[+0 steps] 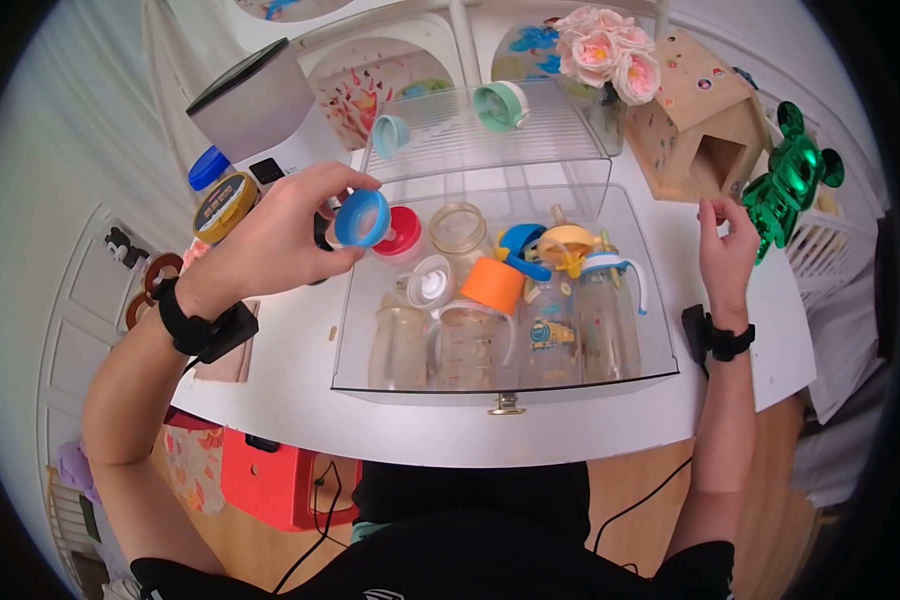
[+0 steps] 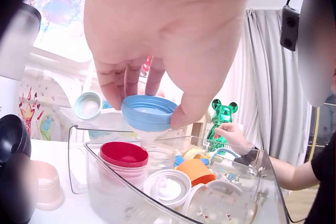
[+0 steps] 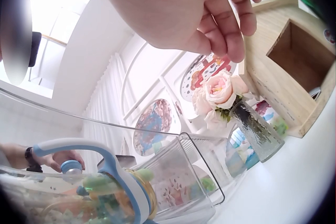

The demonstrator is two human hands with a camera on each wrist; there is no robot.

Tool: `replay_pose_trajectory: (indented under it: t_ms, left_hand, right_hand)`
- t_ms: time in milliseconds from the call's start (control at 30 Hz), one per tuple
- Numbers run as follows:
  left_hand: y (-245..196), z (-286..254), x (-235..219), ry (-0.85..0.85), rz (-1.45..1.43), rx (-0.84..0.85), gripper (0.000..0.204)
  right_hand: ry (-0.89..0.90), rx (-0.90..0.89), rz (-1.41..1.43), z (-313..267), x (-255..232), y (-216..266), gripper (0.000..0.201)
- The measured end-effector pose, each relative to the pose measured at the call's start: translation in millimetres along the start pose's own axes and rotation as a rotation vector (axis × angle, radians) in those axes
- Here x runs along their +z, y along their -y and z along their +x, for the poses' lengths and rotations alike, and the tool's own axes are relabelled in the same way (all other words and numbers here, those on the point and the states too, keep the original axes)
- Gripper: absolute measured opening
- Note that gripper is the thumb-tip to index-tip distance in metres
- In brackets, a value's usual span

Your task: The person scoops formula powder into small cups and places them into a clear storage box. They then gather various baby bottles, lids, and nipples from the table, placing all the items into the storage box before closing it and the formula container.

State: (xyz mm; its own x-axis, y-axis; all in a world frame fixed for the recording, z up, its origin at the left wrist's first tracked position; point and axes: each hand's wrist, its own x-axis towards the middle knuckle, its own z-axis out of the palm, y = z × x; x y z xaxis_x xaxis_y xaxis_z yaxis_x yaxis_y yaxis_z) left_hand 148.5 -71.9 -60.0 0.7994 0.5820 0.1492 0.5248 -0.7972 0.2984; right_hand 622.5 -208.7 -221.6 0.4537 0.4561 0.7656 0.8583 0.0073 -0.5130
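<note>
My left hand point(image 1: 295, 225) pinches a blue ring cap with a clear nipple point(image 1: 361, 218) above the left rim of a clear bin point(image 1: 345, 350). In the left wrist view the blue cap point(image 2: 149, 112) sits between thumb and fingers, nipple pointing down, beside a red cap point(image 2: 124, 154). The bin holds several clear bottles point(image 1: 468, 345), an orange cap point(image 1: 493, 286), a white cap point(image 1: 431, 283) and a blue lid point(image 1: 522, 250). Right of the bin, my right hand point(image 1: 728, 250) is raised with fingers loosely bent, holding nothing; the right wrist view shows its fingers point(image 3: 223, 24).
The bin's clear lid point(image 1: 570, 145) stands raised behind, with two mint caps point(image 1: 501, 106) on it. Roses in a vase point(image 3: 257, 132), a wooden house point(image 1: 685, 120) and a green bear figure point(image 1: 792, 180) are at back right. A yellow-lidded jar point(image 1: 226, 207) stands at left.
</note>
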Motion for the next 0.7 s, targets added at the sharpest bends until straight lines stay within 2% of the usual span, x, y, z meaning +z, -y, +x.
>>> replay_pose_trajectory:
  t_ms: [167,267,367,467,567,700]
  left_hand:
    - [6,16,10,0.018,0.021,-0.097,0.057]
    - [18,22,26,0.042,-0.026,-0.079,0.055]
    - [26,23,39,0.035,0.089,0.010,0.052]
    - [5,28,31,0.128,0.009,-0.219,0.049]
    - [5,32,29,0.124,-0.007,-0.271,0.047]
    - [12,33,31,0.109,0.008,-0.259,0.046]
  right_hand:
    - [-0.009,-0.005,0.019,0,1,1,0.021]
    - [-0.028,-0.018,0.020,0,2,-1,0.019]
    - [-0.025,-0.024,0.016,1,1,1,0.019]
    - [-0.021,-0.037,0.011,0,0,3,0.018]
    - [-0.023,-0.035,0.020,0,1,2,0.018]
    - [-0.026,-0.034,0.017,0,1,1,0.018]
